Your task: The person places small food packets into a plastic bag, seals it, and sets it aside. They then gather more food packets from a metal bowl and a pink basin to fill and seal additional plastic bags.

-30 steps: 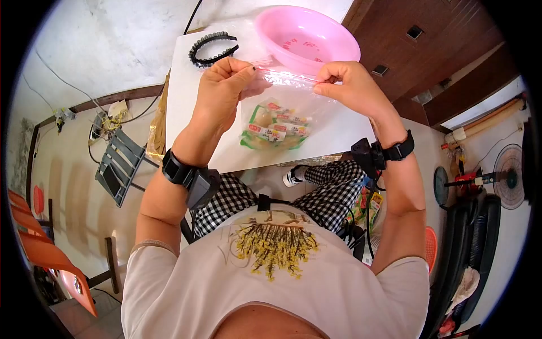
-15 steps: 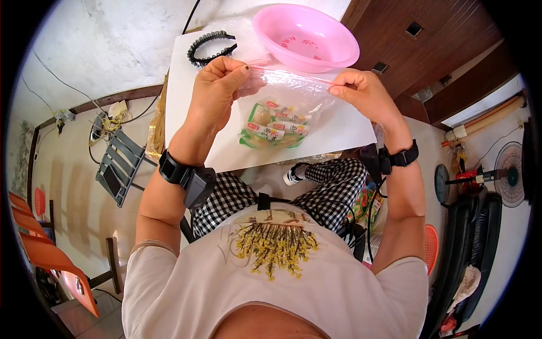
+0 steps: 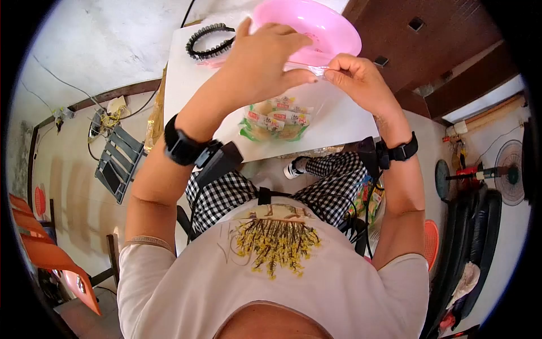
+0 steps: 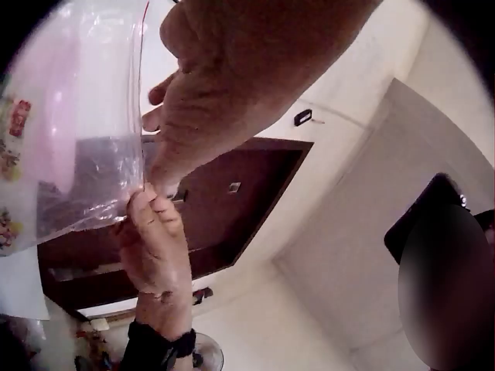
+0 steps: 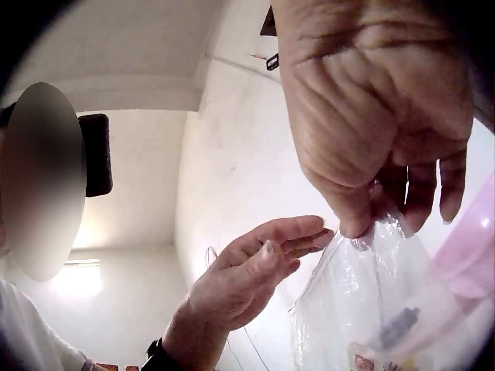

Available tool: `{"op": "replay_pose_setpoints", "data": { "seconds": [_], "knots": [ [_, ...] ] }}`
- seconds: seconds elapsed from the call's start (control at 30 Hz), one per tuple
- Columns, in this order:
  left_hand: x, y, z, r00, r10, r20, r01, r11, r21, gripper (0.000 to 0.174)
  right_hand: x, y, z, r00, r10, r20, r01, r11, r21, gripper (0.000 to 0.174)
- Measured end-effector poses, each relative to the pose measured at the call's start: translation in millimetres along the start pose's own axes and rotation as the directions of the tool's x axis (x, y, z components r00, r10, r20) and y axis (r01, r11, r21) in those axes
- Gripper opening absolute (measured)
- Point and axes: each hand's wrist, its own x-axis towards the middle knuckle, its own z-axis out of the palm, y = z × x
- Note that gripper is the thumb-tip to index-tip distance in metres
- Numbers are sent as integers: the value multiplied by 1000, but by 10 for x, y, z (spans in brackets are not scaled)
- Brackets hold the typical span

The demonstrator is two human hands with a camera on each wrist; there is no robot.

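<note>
A clear zip bag (image 4: 100, 166) with a thin red line along its top edge hangs over the white table. Its top corner is pinched between the thumb and fingers of my right hand (image 3: 364, 85). Several small packets (image 3: 276, 121) with green, white and red print show through the plastic in the head view. My left hand (image 3: 259, 65) is over the bag's top edge, fingers stretched out, the thumb pointing toward the right hand. In the right wrist view, that left hand (image 5: 251, 270) has its fingertips right beside the bag's edge and grips nothing.
A pink basin (image 3: 333, 28) stands at the table's back, behind the hands. Left of it lies a black beaded headband (image 3: 206, 42) on the white tabletop (image 3: 183, 107). A dark folding chair (image 3: 119, 161) is at the left, and a fan (image 3: 508, 172) stands far right.
My left hand has let go of the bag's top left part and moved right along the edge, its fingers straightening. The right hand keeps its pinch, having shifted slightly right.
</note>
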Motion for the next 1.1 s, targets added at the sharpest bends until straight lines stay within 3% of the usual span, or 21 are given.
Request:
{"op": "replay_pose_setpoints", "data": {
  "seconds": [0.03,0.13,0.17,0.2,0.23,0.27,0.3,0.33,0.37,0.4,0.5,0.53,0.6,0.63,0.73,0.8,0.83,0.9,1.03,1.1],
  "knots": [
    [31,8,7,985,-60,164,63,998,-15,31,-15,-17,-15,1000,16,-4,-16,1000,-6,18],
    [272,3,38,814,-140,563,239,965,-107,20,-95,66,-111,996,-87,3,86,984,-157,20],
    [170,-139,158,911,-24,412,185,916,-355,16,-165,83,-164,993,-120,-8,117,978,-174,18],
    [161,-182,179,930,32,367,139,893,-428,21,-262,58,-229,988,-152,-21,145,970,-197,15],
    [162,-164,113,925,85,371,101,886,-453,12,-401,-7,-293,995,-80,-62,72,990,-124,15],
    [149,-144,99,934,27,355,192,801,-567,12,-519,-115,-376,995,-18,-96,12,998,-55,15],
    [146,-119,55,922,-18,388,248,795,-553,10,-640,-197,-486,991,41,-128,-39,999,16,15],
    [154,-124,33,908,-30,418,280,784,-553,8,-784,-232,-595,985,16,-172,-24,999,-41,15],
    [168,-102,39,861,-138,489,433,704,-564,8,-940,-295,-699,978,-8,-210,-13,995,-101,15],
    [139,-68,140,892,-168,421,426,628,-652,9,-1137,-324,-770,970,12,-242,-35,995,-90,15],
    [24,-95,490,831,-323,453,523,732,-437,16,-1723,-273,-986,928,24,-371,-59,995,-84,15],
    [-49,-146,654,830,-259,494,500,737,-454,18,-1965,-234,-1066,889,110,-444,-192,971,-143,13],
    [-247,-219,994,822,-139,553,455,745,-489,22,-2485,-97,-1131,831,216,-513,-316,942,-117,11],
    [-353,-171,1109,776,-144,614,466,787,-405,27,-2716,-2,-1107,797,264,-544,-373,922,-100,10],
    [-713,63,1423,771,-42,635,382,829,-409,33,-3339,283,-807,583,485,-652,-465,857,222,12],
    [-970,61,1593,748,42,662,350,823,-447,42,-3793,536,-686,444,643,-624,-550,746,376,12],
    [-964,163,1592,762,130,635,177,900,-398,45,-4040,672,-630,370,710,-599,-579,681,449,12],
    [-997,331,1598,776,108,621,43,974,-223,48,-4628,985,-495,264,765,-588,-604,607,517,12],
    [-1030,377,1630,829,140,541,-17,974,-225,46,-5460,1245,-108,69,835,-546,-711,425,561,13],
    [-1030,363,1650,836,146,529,-17,971,-240,46,-5672,1302,86,-48,826,-561,-623,415,664,14]
  ]
}}
